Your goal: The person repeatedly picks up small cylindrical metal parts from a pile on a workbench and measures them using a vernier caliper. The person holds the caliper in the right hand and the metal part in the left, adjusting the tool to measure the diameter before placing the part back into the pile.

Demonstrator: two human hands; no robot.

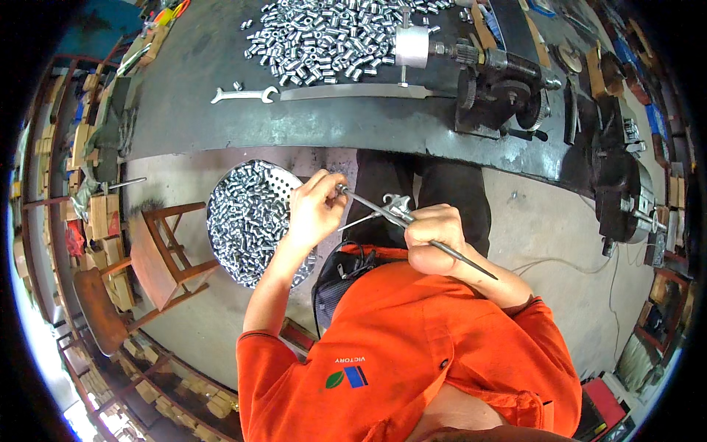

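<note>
My left hand, its fingers pinched together, holds a small shiny metal sleeve at the upper left end of a long dark rod. The rod looks like a round file and tapers to a point at lower right. Wrapped around its middle is my right hand. Just left of the right fist shows a lobed, chrome-coloured metal piece with a thin bar; I cannot tell whether that hand also grips it. Left of my left hand stands a round perforated metal basket filled with small metal sleeves.
A dark workbench spans the far side, bearing a heap of metal sleeves, an open-ended wrench, a flat metal bar and a black clamping fixture. A wooden stool stands left; a machine chuck is at right.
</note>
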